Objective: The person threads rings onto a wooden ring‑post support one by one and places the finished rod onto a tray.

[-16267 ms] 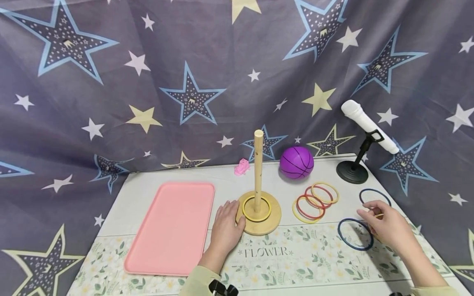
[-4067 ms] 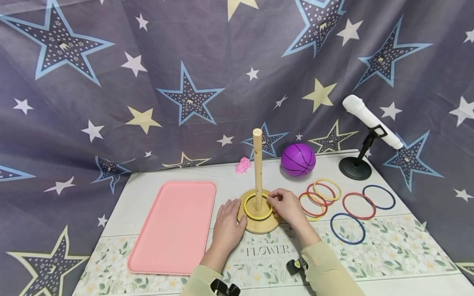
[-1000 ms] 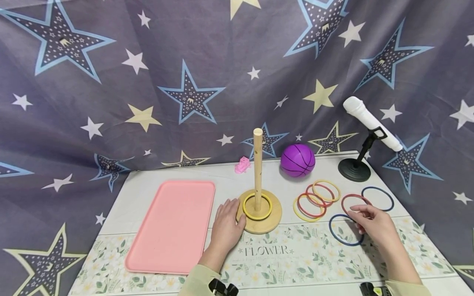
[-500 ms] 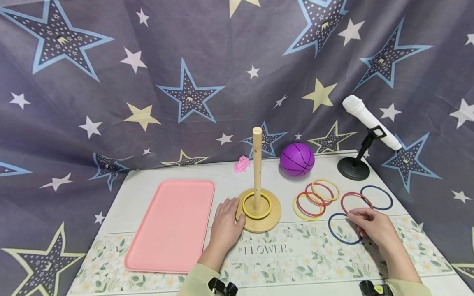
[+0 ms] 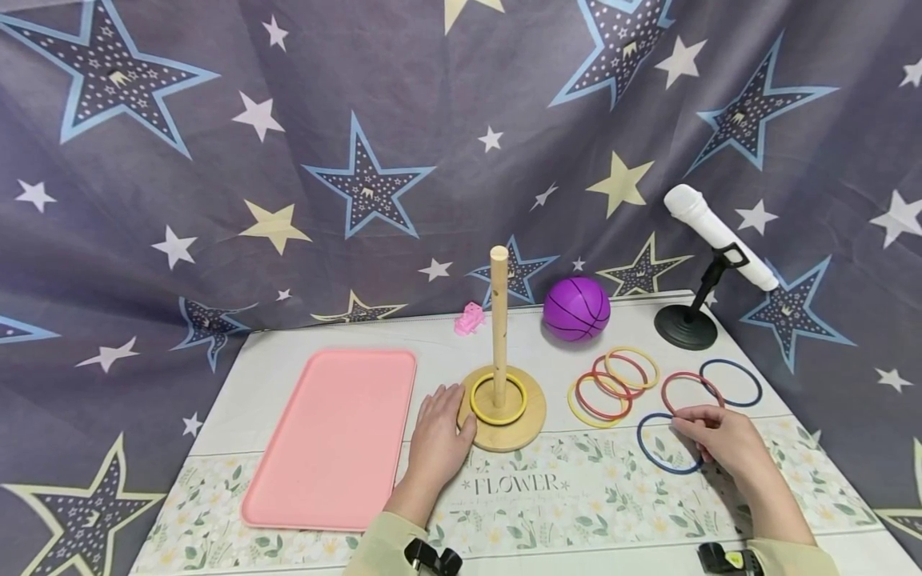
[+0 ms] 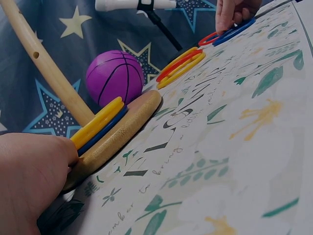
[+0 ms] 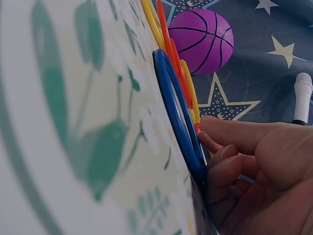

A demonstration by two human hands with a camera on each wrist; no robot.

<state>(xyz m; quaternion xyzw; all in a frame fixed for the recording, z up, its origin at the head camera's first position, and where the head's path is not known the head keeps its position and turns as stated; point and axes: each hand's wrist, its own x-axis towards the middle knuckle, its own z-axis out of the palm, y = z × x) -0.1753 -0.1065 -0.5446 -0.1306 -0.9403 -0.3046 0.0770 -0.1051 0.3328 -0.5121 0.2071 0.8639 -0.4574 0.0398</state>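
Observation:
My left hand (image 5: 439,436) rests on the left edge of a round wooden base (image 5: 515,442), fingers extended over it, thumb toward the front. From this base rises a wooden post (image 5: 499,320). Around its foot lies a yellow ring (image 5: 497,422), with a blue ring (image 6: 105,129) beneath it in the left wrist view. My right hand (image 5: 731,448) pinches the near edge of a red ring (image 5: 680,374) between thumb and forefinger. A blue ring (image 5: 639,438) lies just in front, partly behind the fingers; another blue ring (image 5: 759,386) overlaps the red one behind.
Between the stand and my right hand lies an overlapping cluster of red and yellow rings (image 5: 611,418). A purple ball (image 5: 576,310), a small pink toy (image 5: 470,318) and a white microphone (image 5: 720,236) on a black stand are at the back. A pink tray (image 5: 331,440) lies left.
About four seconds ago my right hand was at the yellow ring on the base. It has since moved right to the red ring and lowered slightly onto its edge. My left hand has stayed.

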